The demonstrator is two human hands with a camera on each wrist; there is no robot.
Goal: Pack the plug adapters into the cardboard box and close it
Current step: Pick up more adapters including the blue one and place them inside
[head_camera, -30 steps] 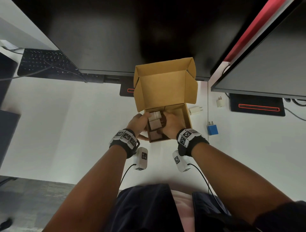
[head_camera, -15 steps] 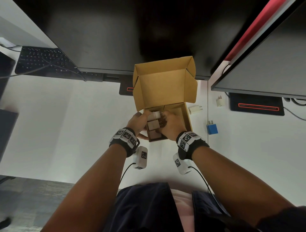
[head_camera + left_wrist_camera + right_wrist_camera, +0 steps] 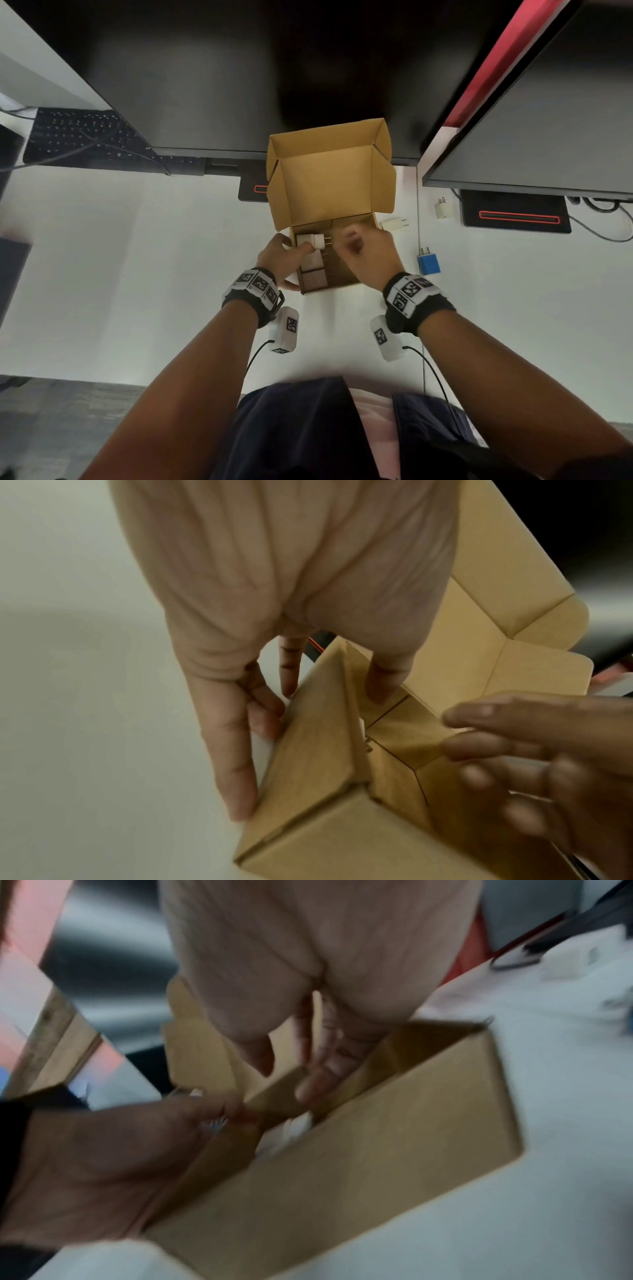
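The cardboard box [image 3: 329, 260] is sitting on the white desk [image 3: 137, 274], right in front of the person, with its lid [image 3: 330, 181] standing up at the 12 o'clock side. The left hand [image 3: 279, 255] is wrapping around the box wall at 9 o'clock, fingers outside and thumb inside, pressing on a white plug [image 3: 313, 241] that is lying in that side of the box with its metal pins pointing to 3 o'clock. Another white plug [image 3: 312, 263] is lying just under it. The right hand [image 3: 368, 253] is hanging over the 3 o'clock half of the box with loose fingers, holding nothing. It looks blurry, so it may be moving.

Three plugs are waiting outside, all on the 3 o'clock side: a white one [image 3: 394, 224] just beside the box, a blue one [image 3: 428, 263] a little further out, and a small white one [image 3: 442, 209] near a black stand [image 3: 513, 214].

I think the packing is about half done. Here is what could go wrong. The top plug is sitting high, so if it is not pushed down flat, the lid may not shut. The box is light, so a hard push could slide it. The pins could also catch on the wall in the middle of the box.
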